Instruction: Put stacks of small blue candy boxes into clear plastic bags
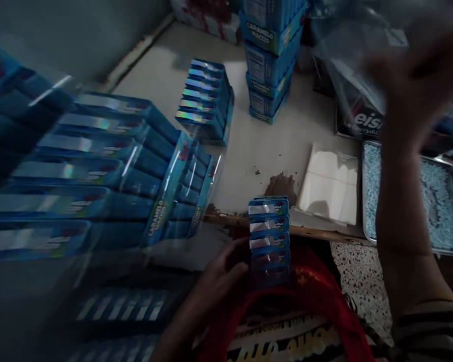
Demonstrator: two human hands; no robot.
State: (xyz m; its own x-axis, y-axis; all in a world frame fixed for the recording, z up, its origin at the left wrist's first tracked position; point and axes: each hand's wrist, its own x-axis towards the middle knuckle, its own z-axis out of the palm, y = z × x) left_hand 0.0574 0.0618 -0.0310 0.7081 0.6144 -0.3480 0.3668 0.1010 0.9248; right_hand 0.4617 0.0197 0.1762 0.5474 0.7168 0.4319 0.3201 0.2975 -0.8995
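Observation:
My left hand (226, 271) is closed around the side of a short stack of small blue candy boxes (269, 226), held upright against my body at the table's front edge. The boxes have pale windows on their ends, and the lower ones are in shadow. Raised at the upper right, my right hand (415, 80) is smeared by motion. Clear plastic (347, 65) hangs beside it; whether its fingers grip the plastic cannot be made out. Below that forearm lies a metal tray (370, 231) of light blue bits.
Plastic-wrapped stacks of blue boxes (94, 156) fill the left side. Farther back stand another group of blue boxes (204, 103) and a tall stack labelled "Caramelo Macizo" (272, 65). White paper sheets (328, 186) lie on the table (241, 166), near a brown stain. A black box (357, 120) sits behind the tray.

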